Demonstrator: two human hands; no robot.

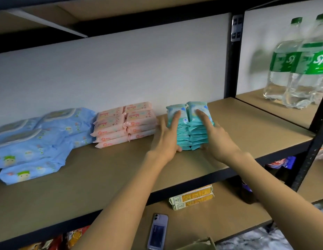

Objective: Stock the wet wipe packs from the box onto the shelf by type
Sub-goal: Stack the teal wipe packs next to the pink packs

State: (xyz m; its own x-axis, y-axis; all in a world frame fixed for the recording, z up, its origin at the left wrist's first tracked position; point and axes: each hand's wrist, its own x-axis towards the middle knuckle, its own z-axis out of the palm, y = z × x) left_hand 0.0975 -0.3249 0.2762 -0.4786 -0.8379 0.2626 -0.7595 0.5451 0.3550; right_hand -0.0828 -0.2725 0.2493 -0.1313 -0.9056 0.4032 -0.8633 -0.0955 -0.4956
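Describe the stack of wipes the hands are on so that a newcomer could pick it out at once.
Start at the middle shelf of the black rack. Three groups of packs stand along its back wall, and the teal stack is the rightmost. It is the only teal one, two columns of small packs, with the left hand and right hand against its sides.

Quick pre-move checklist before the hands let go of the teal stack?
1. Teal packs sit on the shelf, two columns side by side: ok.
2. Left hand and right hand steady the stack from both sides, fingers on top: ok.
3. Columns straight enough to stand alone: cannot tell, the hands cover the sides.
4. Types kept apart: pink packs and blue packs form their own groups to the left: ok.
5. Gap between teal and pink stacks: ok.
6. Box emptied: cannot tell, only a corner shows.
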